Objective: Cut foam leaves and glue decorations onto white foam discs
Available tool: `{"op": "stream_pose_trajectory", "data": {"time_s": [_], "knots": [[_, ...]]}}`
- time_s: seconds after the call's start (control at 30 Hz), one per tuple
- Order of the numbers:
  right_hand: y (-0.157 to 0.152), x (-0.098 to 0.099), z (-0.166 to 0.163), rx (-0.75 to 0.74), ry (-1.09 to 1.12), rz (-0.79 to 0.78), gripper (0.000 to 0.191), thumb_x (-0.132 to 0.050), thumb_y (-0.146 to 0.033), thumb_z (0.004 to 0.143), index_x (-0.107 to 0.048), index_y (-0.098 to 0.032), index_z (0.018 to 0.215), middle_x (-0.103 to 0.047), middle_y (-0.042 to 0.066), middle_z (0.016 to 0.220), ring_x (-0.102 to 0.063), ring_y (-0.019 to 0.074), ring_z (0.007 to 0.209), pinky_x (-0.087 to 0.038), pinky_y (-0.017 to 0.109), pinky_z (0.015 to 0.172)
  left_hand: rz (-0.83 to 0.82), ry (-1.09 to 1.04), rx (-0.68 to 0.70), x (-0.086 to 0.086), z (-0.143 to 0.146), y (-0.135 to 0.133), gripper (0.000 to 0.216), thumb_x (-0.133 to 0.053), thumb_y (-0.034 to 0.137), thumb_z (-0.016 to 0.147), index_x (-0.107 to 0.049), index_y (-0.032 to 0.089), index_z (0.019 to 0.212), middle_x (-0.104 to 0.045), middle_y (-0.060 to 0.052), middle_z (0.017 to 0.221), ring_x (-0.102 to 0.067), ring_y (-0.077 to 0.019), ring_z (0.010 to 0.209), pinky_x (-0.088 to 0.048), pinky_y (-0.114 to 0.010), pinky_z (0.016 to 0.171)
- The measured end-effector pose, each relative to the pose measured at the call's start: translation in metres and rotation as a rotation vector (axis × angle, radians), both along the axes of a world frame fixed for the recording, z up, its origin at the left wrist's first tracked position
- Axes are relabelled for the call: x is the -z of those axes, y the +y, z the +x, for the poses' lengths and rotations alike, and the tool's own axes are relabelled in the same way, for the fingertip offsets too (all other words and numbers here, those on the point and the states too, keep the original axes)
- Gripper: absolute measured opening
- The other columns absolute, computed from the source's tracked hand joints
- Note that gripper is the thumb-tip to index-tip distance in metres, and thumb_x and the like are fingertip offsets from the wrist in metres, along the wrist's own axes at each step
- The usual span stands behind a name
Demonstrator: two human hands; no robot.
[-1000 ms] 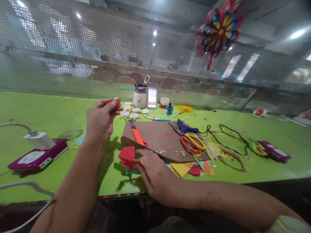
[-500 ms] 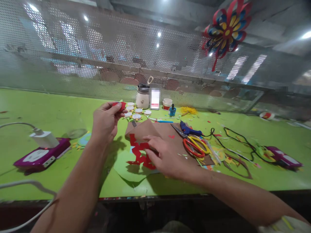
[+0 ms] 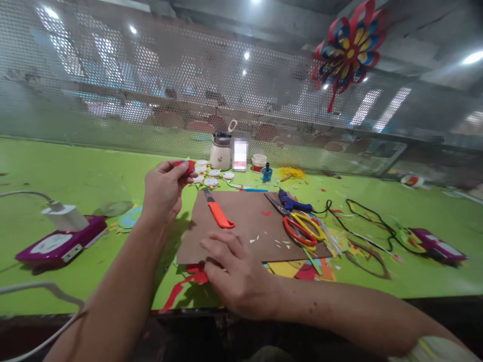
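— What's held up? 
— A small red paper piece [image 3: 185, 165], pinched above the green table's far side.

— And below? 
— Red paper scraps [image 3: 188, 281] lie flat by the near edge, partly tucked under a brown cardboard sheet [image 3: 245, 226].

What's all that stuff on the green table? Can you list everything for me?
table: one, green, across the view
cardboard sheet: one, brown, centre
utility knife: one, orange handle, on the cardboard
scissors: one pair, red and yellow handles, cardboard's right edge
glue gun: one, blue, behind the scissors
tape rolls: several, white, far centre
jug: one, cream, by the mesh
paper flower: one, red, blue, yellow, hanging
red paper scraps: several, near edge
left hand: pinching a small red piece
right hand: on the cardboard's near edge
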State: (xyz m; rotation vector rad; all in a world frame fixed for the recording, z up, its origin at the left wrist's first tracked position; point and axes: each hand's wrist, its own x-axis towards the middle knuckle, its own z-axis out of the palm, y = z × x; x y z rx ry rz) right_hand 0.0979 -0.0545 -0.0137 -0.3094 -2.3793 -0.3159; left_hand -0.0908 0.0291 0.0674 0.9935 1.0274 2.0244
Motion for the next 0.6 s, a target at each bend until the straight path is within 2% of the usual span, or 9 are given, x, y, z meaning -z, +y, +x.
{"op": "stream_pose_trajectory", "data": {"time_s": [0.03,0.1,0.2,0.4,0.47,0.6], "knots": [[-0.005,-0.001,0.003,-0.028,-0.007,0.026,0.014,-0.051,-0.011,0.087,-0.064,-0.01,0.089,-0.059,0.019,0.12,-0.05,0.032,0.11,-0.044,0.048,0.089,0.002,-0.001,0.0,0.0,0.0,0.0,0.006,-0.066,0.009,0.066,-0.061,0.013,0.067,-0.062,0.001,0.062,-0.06,-0.008,0.052,-0.044,-0.016,0.048],[-0.012,-0.002,0.008,-0.082,-0.043,0.061,0.017,-0.048,-0.012,0.088,-0.065,-0.009,0.087,-0.063,0.016,0.098,-0.053,0.0259,0.087,-0.045,0.041,0.072,0.01,-0.008,0.002,0.0,0.001,0.0,0.006,-0.066,0.009,0.066,-0.061,0.013,0.066,-0.062,0.002,0.061,-0.06,-0.0079,0.052,-0.045,-0.016,0.048],[-0.018,0.003,0.011,-0.059,-0.164,0.029,0.018,-0.047,-0.011,0.087,-0.064,-0.01,0.081,-0.055,0.008,0.07,-0.045,0.0202,0.065,-0.035,0.035,0.057,0.023,-0.02,0.009,0.0,0.002,0.0,0.007,-0.066,0.007,0.066,-0.061,0.013,0.065,-0.062,0.002,0.059,-0.061,-0.0083,0.052,-0.045,-0.016,0.048],[-0.019,0.02,0.002,0.118,-0.31,-0.041,0.015,-0.048,-0.01,0.084,-0.062,-0.009,0.081,-0.056,0.011,0.075,-0.047,0.0239,0.071,-0.035,0.039,0.062,0.014,-0.023,0.009,0.002,0.002,0.002,0.007,-0.065,0.007,0.066,-0.061,0.013,0.064,-0.063,0.002,0.058,-0.061,-0.0087,0.05,-0.044,-0.017,0.047],[-0.017,0.015,0.001,0.168,-0.335,-0.026,0.018,-0.047,-0.007,0.084,-0.063,-0.005,0.089,-0.059,0.015,0.08,-0.049,0.0265,0.076,-0.037,0.04,0.065,0.014,-0.024,0.009,0.002,0.003,0.001,0.007,-0.066,0.008,0.065,-0.061,0.013,0.064,-0.063,0.001,0.058,-0.061,-0.0087,0.05,-0.044,-0.017,0.047],[-0.002,-0.008,0.001,0.277,-0.382,0.058,0.024,-0.045,-0.001,0.084,-0.063,0.002,0.1,-0.063,0.021,0.087,-0.051,0.0284,0.082,-0.039,0.041,0.071,0.026,-0.014,0.024,0.001,0.004,0.0,0.006,-0.067,0.009,0.065,-0.062,0.013,0.065,-0.063,0.002,0.059,-0.061,-0.0089,0.051,-0.045,-0.017,0.048]]}}
